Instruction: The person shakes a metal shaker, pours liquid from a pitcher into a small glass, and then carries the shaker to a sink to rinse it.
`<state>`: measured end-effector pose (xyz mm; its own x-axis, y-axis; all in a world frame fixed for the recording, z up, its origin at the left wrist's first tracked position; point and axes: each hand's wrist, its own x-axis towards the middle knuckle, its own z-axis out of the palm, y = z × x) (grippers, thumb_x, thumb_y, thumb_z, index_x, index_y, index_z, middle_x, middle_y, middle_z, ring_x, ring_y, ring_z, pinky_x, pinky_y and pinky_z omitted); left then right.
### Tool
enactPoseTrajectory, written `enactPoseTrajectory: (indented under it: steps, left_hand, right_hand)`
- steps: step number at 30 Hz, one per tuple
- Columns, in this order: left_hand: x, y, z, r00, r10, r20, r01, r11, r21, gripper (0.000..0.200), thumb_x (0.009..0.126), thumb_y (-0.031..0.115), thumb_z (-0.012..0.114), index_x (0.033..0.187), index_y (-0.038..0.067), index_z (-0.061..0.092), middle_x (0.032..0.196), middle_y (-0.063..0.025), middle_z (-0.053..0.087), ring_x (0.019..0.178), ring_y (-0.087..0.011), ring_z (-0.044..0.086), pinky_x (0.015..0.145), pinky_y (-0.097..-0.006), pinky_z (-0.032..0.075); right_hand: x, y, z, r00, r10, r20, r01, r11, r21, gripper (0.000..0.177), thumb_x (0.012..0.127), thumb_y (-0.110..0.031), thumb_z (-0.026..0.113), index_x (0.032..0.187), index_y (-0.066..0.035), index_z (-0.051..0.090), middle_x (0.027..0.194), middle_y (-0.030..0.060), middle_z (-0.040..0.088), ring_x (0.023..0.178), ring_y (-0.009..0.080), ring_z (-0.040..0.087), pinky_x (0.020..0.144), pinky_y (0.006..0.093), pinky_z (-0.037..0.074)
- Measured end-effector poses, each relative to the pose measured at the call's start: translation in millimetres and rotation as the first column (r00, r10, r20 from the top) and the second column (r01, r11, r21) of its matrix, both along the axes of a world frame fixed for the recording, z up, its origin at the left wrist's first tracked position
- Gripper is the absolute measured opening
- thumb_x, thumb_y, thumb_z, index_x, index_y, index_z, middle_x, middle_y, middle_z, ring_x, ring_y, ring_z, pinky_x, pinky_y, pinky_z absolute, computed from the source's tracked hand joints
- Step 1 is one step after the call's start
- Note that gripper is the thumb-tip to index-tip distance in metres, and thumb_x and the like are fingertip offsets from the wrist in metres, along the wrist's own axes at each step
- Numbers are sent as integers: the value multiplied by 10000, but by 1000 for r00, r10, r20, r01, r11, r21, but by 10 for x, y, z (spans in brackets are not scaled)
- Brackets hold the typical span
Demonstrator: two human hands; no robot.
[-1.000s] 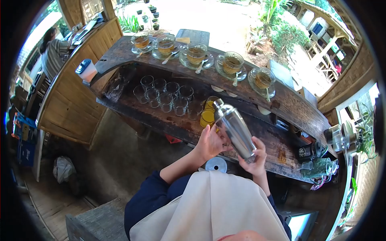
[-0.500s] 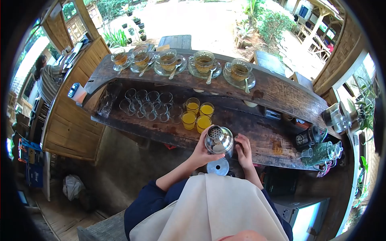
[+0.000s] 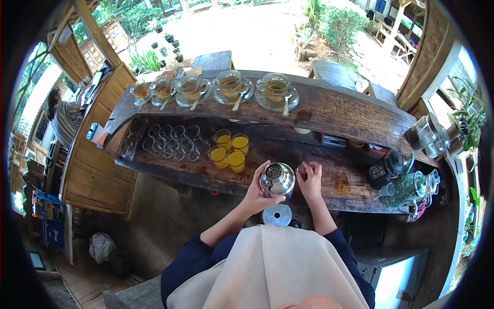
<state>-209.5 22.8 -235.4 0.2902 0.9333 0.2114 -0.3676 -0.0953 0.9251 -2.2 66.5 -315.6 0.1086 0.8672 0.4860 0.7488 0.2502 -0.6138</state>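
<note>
My left hand (image 3: 254, 199) is wrapped round a steel cocktail shaker (image 3: 282, 184), held upright over the counter's near edge. The strainer holes in its top are uncovered. To the right of the shaker, my right hand (image 3: 311, 186) is closed in a pinch on a small round metal piece (image 3: 301, 169), which looks like the shaker's cap. Just beyond the shaker, several glasses of orange drink (image 3: 235, 158) stand together on the lower counter. Below the shaker is a round metal disc (image 3: 277, 215) with a hole in its centre.
Several glass cups of tea (image 3: 276, 91) with saucers and spoons line the raised wooden shelf (image 3: 339, 110). Clear glasses (image 3: 172, 141) stand at the left of the lower counter (image 3: 329, 177). A green jug (image 3: 406, 191) and a dark jug (image 3: 383, 172) are at the right. A person (image 3: 64, 118) is far left.
My right hand has come up from an open pose beside the shaker into a pinch on the small metal piece. The view has shifted, so the counter items appear further left.
</note>
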Motion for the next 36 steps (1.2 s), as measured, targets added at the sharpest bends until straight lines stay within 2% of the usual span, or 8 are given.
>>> enactPoseTrajectory:
  steps: [9,11,13,15,19,27,32,36]
  left_hand:
    - [822,199,-155,997,2,-76,5,996,84,1023,631,41,821,1432,49,185,1324,-106,408,1246,-198,421,1039,-341,354]
    - [1036,215,-176,997,-20,-79,27,996,84,1028,626,35,823,1433,51,186,1330,-105,405,1248,-200,422,1044,-344,353]
    - [1280,224,-177,994,-2,-112,12,996,91,1016,620,29,819,1425,57,200,1325,-93,405,1249,-205,422,1037,-355,368]
    - [1541,242,-182,992,-19,-122,33,993,114,1012,627,27,817,1427,56,198,1334,-97,403,1250,-207,422,1042,-357,362]
    - [2036,208,-110,991,-61,-121,78,987,139,1003,642,8,806,1431,60,190,1331,-115,409,1239,-206,433,1039,-354,366]
    - [2615,286,-113,973,-197,-116,207,975,77,935,687,7,769,1427,96,204,1329,-114,413,1232,-211,440,1011,-347,391]
    - [2820,441,-234,943,-146,-300,226,941,251,987,701,58,799,1432,131,141,1386,-100,344,1269,-225,402,1029,-368,388]
    - [2867,450,-308,966,-165,-197,205,957,204,979,689,86,810,1424,117,165,1363,-125,372,1265,-243,410,1035,-376,367]
  right_hand:
    - [829,-15,167,987,145,-74,-146,989,-8,412,719,-197,765,1053,-7,616,908,135,642,852,293,615,772,373,495]
    - [1043,-118,385,822,-10,-569,-140,966,-219,373,776,-190,744,1067,0,608,919,99,652,848,172,623,736,284,490]
    - [1274,-237,671,751,-35,-659,-168,956,-242,339,816,-153,717,1095,-1,597,953,64,649,860,86,593,711,233,473]
    - [1470,-314,802,595,153,-789,-222,975,21,329,821,-113,706,1111,-8,591,980,49,640,850,77,581,719,233,473]
    - [1875,-420,1068,817,271,-510,-263,961,90,376,781,-114,734,1118,-27,593,1023,79,627,895,144,585,763,272,444]
    - [2177,-436,1399,895,400,-200,-337,897,285,411,764,-58,720,1156,-22,602,1095,139,586,959,253,611,781,326,507]
    - [2313,-389,1382,904,363,-226,-308,919,246,391,782,-33,688,1162,-26,598,1116,150,563,978,279,612,800,339,513]
    - [2259,-358,1333,896,362,-259,-307,924,230,366,811,-34,650,1165,-10,563,1115,161,553,996,284,599,811,336,504]
